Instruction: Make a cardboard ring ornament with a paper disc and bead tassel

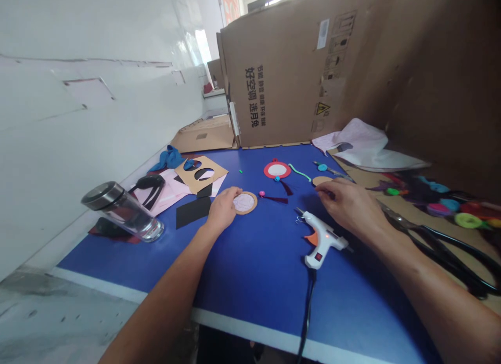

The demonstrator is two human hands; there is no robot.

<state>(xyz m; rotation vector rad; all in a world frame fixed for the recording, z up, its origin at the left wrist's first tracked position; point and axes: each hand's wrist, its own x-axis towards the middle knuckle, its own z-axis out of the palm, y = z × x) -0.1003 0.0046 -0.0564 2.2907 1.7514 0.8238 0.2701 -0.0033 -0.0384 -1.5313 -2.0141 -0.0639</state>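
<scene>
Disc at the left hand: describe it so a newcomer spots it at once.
Start at the blue table in front of the big cardboard box. Find the left hand; the disc is at its fingertips. Its tan rim circles a pale center, unlike the red-rimmed disc beyond and the tan piece by the right hand.

Craft workspace: blue table, glue gun, black-handled scissors, card sheet with round cutouts.
</scene>
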